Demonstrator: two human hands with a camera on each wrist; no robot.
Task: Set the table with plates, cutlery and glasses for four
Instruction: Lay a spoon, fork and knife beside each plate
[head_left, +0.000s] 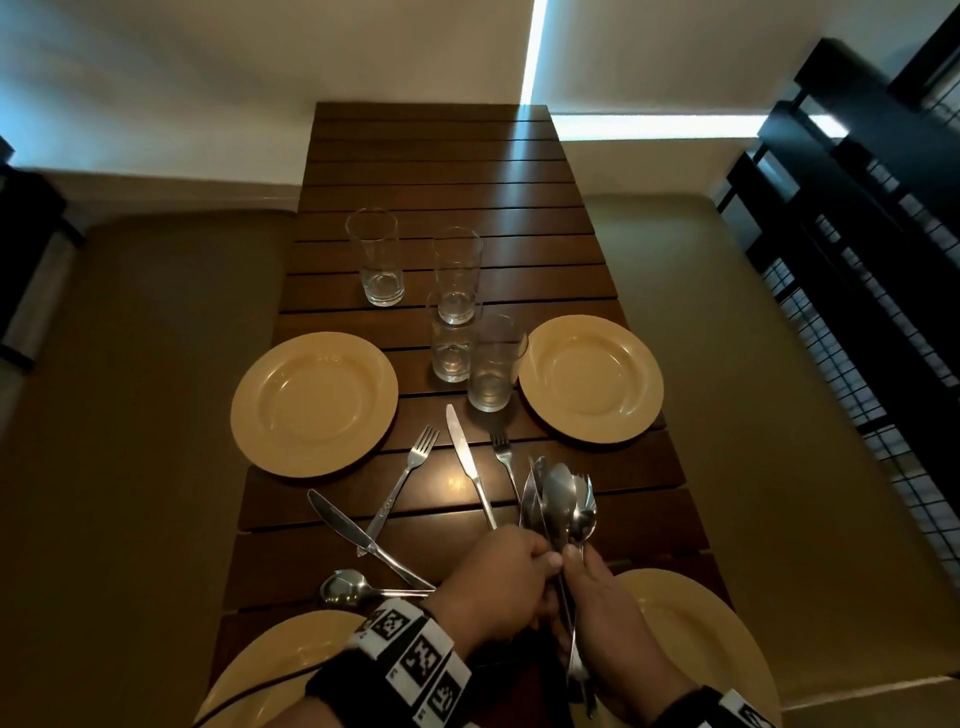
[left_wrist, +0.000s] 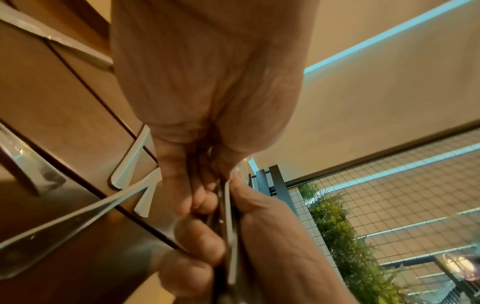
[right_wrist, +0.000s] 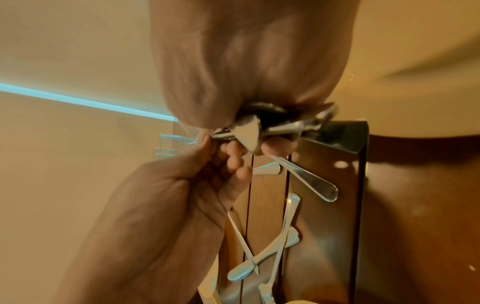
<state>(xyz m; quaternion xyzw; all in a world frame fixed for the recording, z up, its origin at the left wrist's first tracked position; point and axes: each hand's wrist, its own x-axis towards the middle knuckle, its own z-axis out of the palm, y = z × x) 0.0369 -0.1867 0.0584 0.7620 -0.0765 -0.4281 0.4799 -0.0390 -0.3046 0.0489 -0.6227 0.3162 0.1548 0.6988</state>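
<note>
Two hands at the near edge: right hand (head_left: 597, 597) gripping a fanned bundle of steel cutlery (head_left: 563, 499), left hand (head_left: 498, 582) pinching into it, likely sorting pieces. Beyond on the slatted wooden worktop (head_left: 431, 156): loose steel knives and forks (head_left: 415, 467), four yellow plates (head_left: 314, 402), four clear glasses (head_left: 454, 275) clustered mid-worktop, undistributed.

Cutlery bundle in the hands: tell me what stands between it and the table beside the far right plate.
The nearest of the four glasses stands by the far right plate's left rim, and a loose fork lies just ahead of the cutlery bundle. Both hands, left hand and right hand, grip the bundle.
</note>
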